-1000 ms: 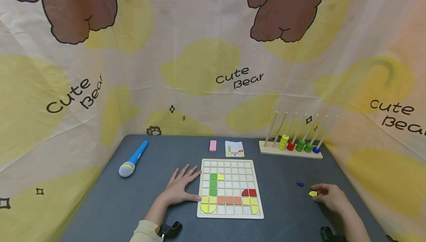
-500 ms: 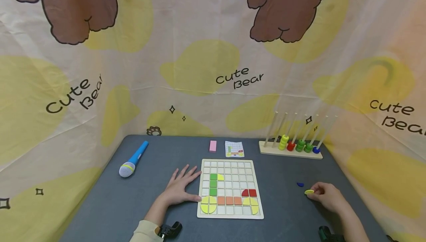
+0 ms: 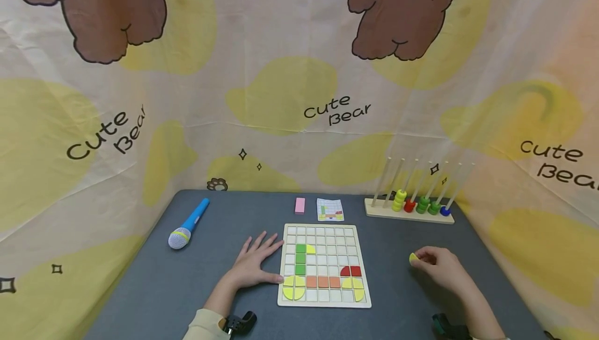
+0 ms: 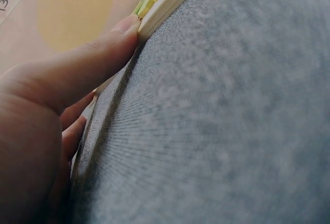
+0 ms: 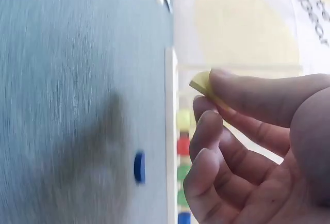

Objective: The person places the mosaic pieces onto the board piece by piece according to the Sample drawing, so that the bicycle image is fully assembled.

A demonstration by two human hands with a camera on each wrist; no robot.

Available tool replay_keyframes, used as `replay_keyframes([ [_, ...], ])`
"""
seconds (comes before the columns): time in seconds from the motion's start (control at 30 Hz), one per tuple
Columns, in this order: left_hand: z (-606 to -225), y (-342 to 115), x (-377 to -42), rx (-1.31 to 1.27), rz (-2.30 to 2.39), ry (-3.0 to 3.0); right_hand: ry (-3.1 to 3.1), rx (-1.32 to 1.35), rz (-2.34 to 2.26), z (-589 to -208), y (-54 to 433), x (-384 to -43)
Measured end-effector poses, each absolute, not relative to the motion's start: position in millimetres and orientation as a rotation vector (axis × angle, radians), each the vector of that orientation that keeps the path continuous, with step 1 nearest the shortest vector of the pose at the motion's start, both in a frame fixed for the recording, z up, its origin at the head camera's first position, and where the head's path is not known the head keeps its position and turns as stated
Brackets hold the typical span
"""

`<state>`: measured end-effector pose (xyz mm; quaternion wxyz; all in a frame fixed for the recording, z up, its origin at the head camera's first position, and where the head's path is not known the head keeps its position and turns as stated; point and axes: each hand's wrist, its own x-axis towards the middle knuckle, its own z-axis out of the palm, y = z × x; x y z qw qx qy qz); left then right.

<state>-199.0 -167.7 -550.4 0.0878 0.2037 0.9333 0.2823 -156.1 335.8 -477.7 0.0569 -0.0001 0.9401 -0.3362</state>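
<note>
My left hand (image 3: 252, 267) lies with spread fingers beside the white grid board (image 3: 323, 233), its fingertips and thumb at the board's left edge. Green, yellow, orange and red tiles sit in some of the board's squares. In the left wrist view the thumb tip touches the board's wooden side. To the right of the board, my right hand (image 3: 437, 267) pinches a small yellow tile (image 5: 201, 83) with a curved edge between thumb and fingers, above the table. A small blue piece (image 5: 139, 167) lies on the table in the right wrist view; the hand hides it in the head view.
Behind the board lie a pink block (image 3: 300, 205) and a small pattern card (image 3: 330, 209). A bead rack (image 3: 409, 212) with upright rods stands at the back right. On the left is a blue toy microphone (image 3: 189, 223). A printed cloth (image 3: 281, 95) hangs behind the table.
My right hand has lifted the yellow tile and moved left and slightly away from me, now covering the blue piece in the head view. The left hand has stayed at the board.
</note>
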Motion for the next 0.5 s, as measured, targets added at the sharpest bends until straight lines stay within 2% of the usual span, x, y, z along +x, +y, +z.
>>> replay_keyframes([
  [0.5, -550.2, -168.0, -197.9, 0.584, 0.845, 2.778, 2.796, -0.015, -1.178, -482.7, 278.0, -158.2],
])
